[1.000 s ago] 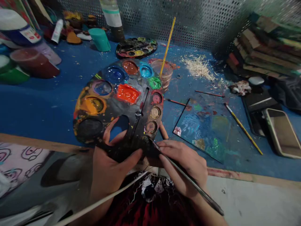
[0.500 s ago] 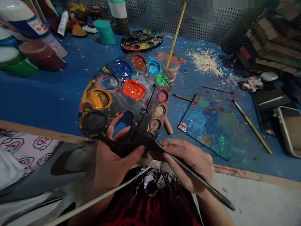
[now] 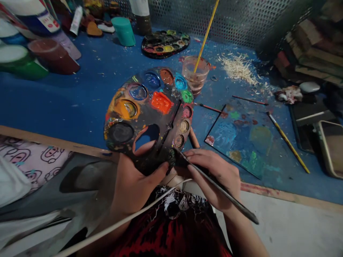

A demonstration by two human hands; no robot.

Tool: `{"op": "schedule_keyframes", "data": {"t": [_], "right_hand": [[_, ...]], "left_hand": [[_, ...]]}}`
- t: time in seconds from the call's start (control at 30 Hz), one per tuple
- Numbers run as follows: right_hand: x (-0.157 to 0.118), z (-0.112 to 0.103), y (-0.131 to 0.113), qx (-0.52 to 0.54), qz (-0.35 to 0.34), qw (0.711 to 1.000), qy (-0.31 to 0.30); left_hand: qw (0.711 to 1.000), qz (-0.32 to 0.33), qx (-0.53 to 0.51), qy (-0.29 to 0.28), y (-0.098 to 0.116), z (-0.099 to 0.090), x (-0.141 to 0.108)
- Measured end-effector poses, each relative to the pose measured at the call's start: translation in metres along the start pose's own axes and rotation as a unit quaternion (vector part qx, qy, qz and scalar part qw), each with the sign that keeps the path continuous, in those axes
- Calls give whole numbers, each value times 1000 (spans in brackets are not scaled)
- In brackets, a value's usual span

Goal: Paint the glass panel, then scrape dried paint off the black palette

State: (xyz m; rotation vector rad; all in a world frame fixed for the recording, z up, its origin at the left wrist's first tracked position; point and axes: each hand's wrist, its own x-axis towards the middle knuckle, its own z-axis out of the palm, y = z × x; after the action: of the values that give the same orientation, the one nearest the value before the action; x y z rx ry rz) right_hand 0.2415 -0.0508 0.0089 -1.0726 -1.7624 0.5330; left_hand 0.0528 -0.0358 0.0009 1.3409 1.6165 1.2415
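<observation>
Slid rightward since the earlier frame, the palette point(image 3: 150, 117) sits mid-frame, its lower edge gripped by the left hand point(image 3: 134, 187). The right hand point(image 3: 218, 175) pinches a dark tool point(image 3: 237, 204) at its lower right; such close work seemingly calls for steadiness.

Palette point(image 3: 146, 117): rounded, dark, face up at the near edge of the blue table point(image 3: 80, 107). Round wells line its left, far and right sides; blue, brown, green and ochre noted. Wet orange-red paint at centre; surface smeared. Open hole at near side.

Tool point(image 3: 232, 200): long, slender, dark; slants from palette's near right edge toward near right.
</observation>
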Motion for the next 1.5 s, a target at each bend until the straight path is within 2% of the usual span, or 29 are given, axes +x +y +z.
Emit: {"op": "schedule_keyframes", "data": {"t": [0.13,0.23,0.37,0.47,0.53,0.77,0.9,1.07,1.17,1.4,1.5], "right_hand": [[-1,0,0,7,-7,1000,-12],[-10,5,-1,-29,-16,999,-22],[-27,20,-1,-120,-79,990,-1],[-30,29,-1,-139,-139,980,8],[-29,32,-2,-144,-148,979,4],[-32,33,-2,-117,-70,991,11],[-32,31,-3,-74,-36,997,-3],[-22,21,-4,-16,8,1000,-20],[-21,16,-2,9,16,999,-48],[-26,15,2,40,20,997,-69],[-26,14,2,30,28,998,-52]], "left_hand": [[1000,-9,0,25,5,0,-4],[1000,-12,-10,27,5,1,-6],[999,-1,-6,40,5,4,-11],[999,11,-35,38,8,7,-15],[998,11,-55,36,10,9,-16],[996,-28,-75,40,9,12,-22],[997,-10,-61,43,8,13,-22],[995,-3,-94,38,7,15,-21],[995,-3,-95,38,5,15,-20],[996,9,-76,38,1,12,-19],[997,13,-73,38,2,12,-19]]}}
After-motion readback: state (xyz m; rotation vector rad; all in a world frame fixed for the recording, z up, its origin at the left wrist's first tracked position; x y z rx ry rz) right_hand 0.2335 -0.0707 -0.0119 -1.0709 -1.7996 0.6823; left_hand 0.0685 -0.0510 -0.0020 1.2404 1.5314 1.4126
